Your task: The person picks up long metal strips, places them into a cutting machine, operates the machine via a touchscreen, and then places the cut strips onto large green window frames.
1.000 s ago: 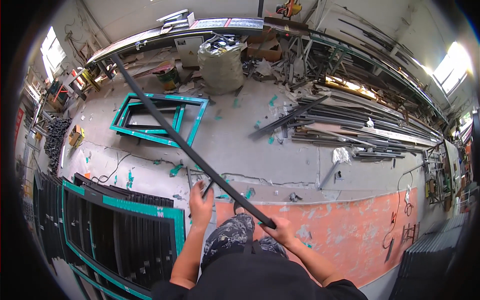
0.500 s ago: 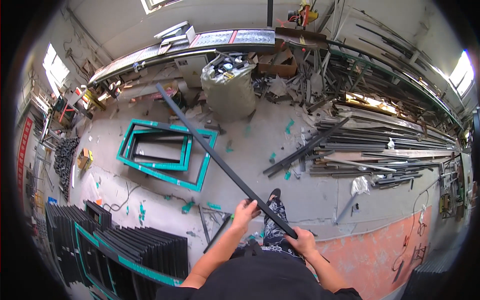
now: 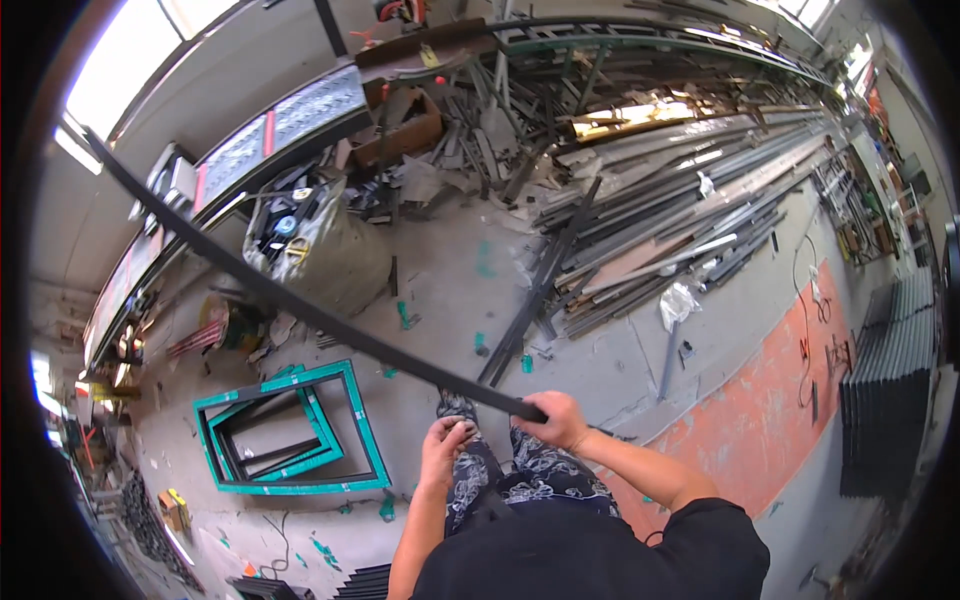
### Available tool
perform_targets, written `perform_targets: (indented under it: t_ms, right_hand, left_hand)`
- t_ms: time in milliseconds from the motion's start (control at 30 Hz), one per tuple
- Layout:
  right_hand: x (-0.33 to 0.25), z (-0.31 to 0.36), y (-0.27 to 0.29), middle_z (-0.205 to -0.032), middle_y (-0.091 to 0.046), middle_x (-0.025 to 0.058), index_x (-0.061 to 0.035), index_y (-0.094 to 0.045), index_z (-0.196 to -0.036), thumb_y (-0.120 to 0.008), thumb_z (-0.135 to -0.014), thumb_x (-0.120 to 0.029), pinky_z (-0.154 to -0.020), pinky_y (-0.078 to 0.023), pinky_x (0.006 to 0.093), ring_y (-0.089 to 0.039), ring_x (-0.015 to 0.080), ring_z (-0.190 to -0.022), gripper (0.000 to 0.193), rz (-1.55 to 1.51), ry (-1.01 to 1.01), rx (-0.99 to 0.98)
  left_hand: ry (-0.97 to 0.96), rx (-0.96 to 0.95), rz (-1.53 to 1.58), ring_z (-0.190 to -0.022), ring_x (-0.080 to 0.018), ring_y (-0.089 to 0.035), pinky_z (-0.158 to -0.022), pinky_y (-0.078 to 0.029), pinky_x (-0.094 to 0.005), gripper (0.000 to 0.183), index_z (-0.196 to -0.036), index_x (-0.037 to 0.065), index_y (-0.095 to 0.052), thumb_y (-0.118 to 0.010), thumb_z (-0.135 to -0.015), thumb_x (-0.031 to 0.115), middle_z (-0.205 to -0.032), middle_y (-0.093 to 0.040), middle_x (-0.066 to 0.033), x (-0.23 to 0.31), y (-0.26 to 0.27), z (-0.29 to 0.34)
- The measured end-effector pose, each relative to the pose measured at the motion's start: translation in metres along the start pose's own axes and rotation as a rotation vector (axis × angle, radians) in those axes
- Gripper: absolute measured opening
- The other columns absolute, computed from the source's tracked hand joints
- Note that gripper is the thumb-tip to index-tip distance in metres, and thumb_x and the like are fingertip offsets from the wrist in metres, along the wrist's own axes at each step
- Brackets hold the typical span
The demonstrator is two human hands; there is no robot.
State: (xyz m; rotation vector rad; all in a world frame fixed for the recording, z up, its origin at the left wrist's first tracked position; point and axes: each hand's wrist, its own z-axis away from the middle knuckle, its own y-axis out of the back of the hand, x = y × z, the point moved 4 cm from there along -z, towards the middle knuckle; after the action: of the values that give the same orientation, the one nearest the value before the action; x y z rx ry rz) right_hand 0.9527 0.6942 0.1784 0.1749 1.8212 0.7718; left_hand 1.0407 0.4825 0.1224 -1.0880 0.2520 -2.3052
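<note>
A long dark metal bar [image 3: 330, 322] slants from my body up to the far left, its far end raised. My right hand [image 3: 556, 420] is closed around its near end. Below the bar and apart from it, my left hand [image 3: 447, 448] has its fingers curled together; whatever is in them, if anything, is hidden. On the floor to the left lie a larger rectangular frame [image 3: 375, 440] with green strips and a smaller frame [image 3: 322, 425] of the same kind inside it. Two dark bars [image 3: 535, 300] lie on the floor just beyond my feet.
A bulging white sack [image 3: 350, 265] of scraps stands ahead, beside a cardboard box [image 3: 420, 130]. Long profiles [image 3: 680, 190] are piled at the right. Stacked dark frames [image 3: 885, 400] stand at the far right, near a worn reddish sheet [image 3: 740, 430]. Green scraps [image 3: 388, 508] litter the floor.
My view has turned to the right. My left hand has come off the bar, my right hand still holds its end, and the bar's far end has risen and swung left.
</note>
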Motion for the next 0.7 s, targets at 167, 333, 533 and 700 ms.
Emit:
perform_targets:
  t_ms: [167,333,533,700]
  right_hand:
    - [0.058,-0.018,0.028,-0.073,-0.058,0.0124,-0.0048,-0.059,-0.088,-0.075,-0.072,-0.025,-0.059,-0.046,0.0384,-0.058,0.0315,-0.066,0.030,0.270,-0.294,0.305]
    - [0.080,-0.076,0.079,-0.056,-0.047,0.0042,-0.0010,-0.055,-0.072,-0.072,-0.078,-0.028,-0.049,-0.037,0.0314,-0.042,0.0141,-0.051,0.033,0.142,-0.677,0.584]
    - [0.169,-0.143,0.110,-0.058,-0.046,-0.0036,-0.0056,-0.053,-0.070,-0.069,-0.084,-0.026,-0.042,-0.032,0.0222,-0.042,0.0040,-0.047,0.030,-0.136,-0.742,0.801]
    - [0.212,-0.195,0.090,-0.063,-0.049,-0.0008,-0.0053,-0.052,-0.083,-0.067,-0.086,-0.019,-0.048,-0.037,0.0214,-0.046,0.0071,-0.051,0.021,-0.469,-0.610,0.861]
  left_hand:
    - [0.250,-0.125,-0.237,-0.090,-0.0183,-0.063,-0.078,-0.050,-0.0276,0.027,-0.109,0.000,-0.052,-0.058,-0.091,0.018,-0.099,-0.064,-0.0115,-0.003,0.020,-0.094]
    - [0.195,-0.097,-0.370,-0.086,-0.0154,-0.063,-0.073,-0.049,-0.0244,0.024,-0.107,0.000,-0.052,-0.054,-0.093,0.019,-0.097,-0.065,-0.0105,0.037,0.018,-0.153]
    - [0.293,0.043,-0.408,-0.085,-0.0148,-0.063,-0.074,-0.049,-0.0250,0.022,-0.106,0.000,-0.054,-0.053,-0.093,0.018,-0.097,-0.065,-0.0091,0.029,0.053,-0.188]
    - [0.356,0.195,-0.513,-0.082,-0.0137,-0.062,-0.071,-0.048,-0.0237,0.022,-0.105,0.002,-0.053,-0.054,-0.094,0.020,-0.093,-0.065,-0.0085,-0.020,0.078,-0.196]
